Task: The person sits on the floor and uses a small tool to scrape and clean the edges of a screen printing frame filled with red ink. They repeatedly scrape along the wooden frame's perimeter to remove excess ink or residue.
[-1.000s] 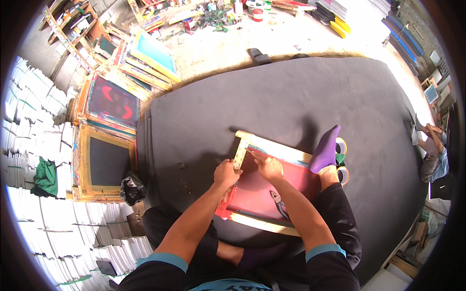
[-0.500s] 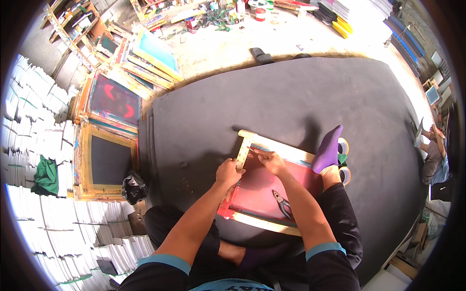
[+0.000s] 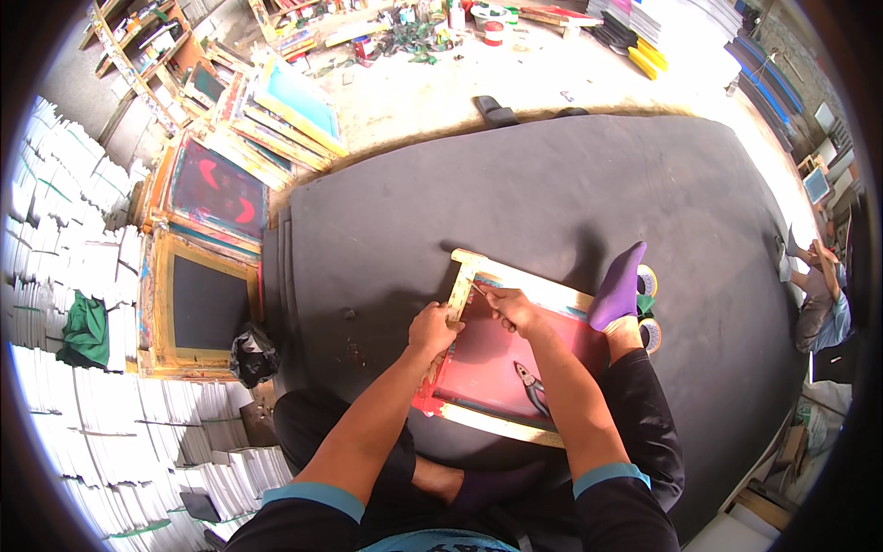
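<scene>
A wooden screen-printing frame point(image 3: 515, 426) with pinkish-red mesh lies across my lap. My left hand point(image 3: 434, 328) is closed round its left bar. Above the frame's upper left corner, my right hand point(image 3: 513, 311) is closed on a thin pointed tool point(image 3: 480, 290), its tip at the inner edge of the left bar; its exact kind is too small to make out. Pliers point(image 3: 531, 386) with dark handles rest on the mesh below my right hand. My foot in a purple sock point(image 3: 618, 290) is against the frame's right end.
Two rolls of tape point(image 3: 649, 336) stand by my foot. I sit on a large dark foam sheet point(image 3: 414, 202). More framed screens point(image 3: 212, 304) lean at the left, beside a black plastic bag point(image 3: 255, 357) and stacked white sheets point(image 3: 120, 414). Another person point(image 3: 825, 294) sits far right.
My right hand has turned slightly, its fingers now curled more around the thin tool near the corner. My left hand stays on the bar.
</scene>
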`<state>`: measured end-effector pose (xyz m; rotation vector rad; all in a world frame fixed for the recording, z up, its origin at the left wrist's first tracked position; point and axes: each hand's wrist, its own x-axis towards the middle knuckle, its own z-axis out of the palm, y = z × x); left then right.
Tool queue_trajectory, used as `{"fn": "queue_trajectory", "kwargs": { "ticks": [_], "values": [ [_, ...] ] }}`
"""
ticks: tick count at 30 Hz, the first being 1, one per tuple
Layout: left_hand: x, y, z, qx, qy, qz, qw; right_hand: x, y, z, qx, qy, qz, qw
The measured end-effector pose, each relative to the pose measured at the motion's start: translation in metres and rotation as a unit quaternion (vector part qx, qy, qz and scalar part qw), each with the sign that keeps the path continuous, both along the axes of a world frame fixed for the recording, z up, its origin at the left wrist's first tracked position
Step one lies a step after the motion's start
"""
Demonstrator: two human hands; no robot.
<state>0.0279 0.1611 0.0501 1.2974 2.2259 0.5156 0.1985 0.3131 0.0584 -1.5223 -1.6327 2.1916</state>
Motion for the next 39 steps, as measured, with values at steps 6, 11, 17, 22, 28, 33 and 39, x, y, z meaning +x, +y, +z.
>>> {"fn": "queue_trajectory", "kwargs": {
  "ticks": [6,11,17,22,28,33,39],
  "values": [
    [0.002,0.002,0.002,-0.006,-0.014,0.009,1.000,0.002,0.018,0.000,-0.089,0.002,0.004,0.996],
    [0.005,0.003,0.001,0.002,-0.034,-0.003,0.999,0.012,-0.023,-0.052,0.462,-0.099,0.091,0.877],
    [0.006,-0.002,0.001,-0.003,-0.021,0.017,1.000,0.007,-0.075,-0.006,0.449,-0.259,0.132,0.845],
    [0.005,-0.004,-0.007,0.011,-0.023,0.031,0.999,0.007,-0.077,-0.010,0.476,-0.241,0.124,0.837],
    [0.003,-0.003,-0.011,0.015,-0.025,0.028,0.999,0.002,-0.076,-0.005,0.500,-0.250,0.154,0.814],
    [0.005,-0.001,-0.013,0.021,-0.018,0.013,1.000,-0.009,-0.075,-0.008,0.470,-0.336,0.232,0.782],
    [0.002,-0.001,-0.011,0.007,0.012,-0.004,1.000,-0.007,-0.077,0.006,0.403,-0.269,0.192,0.853]
  ]
}}
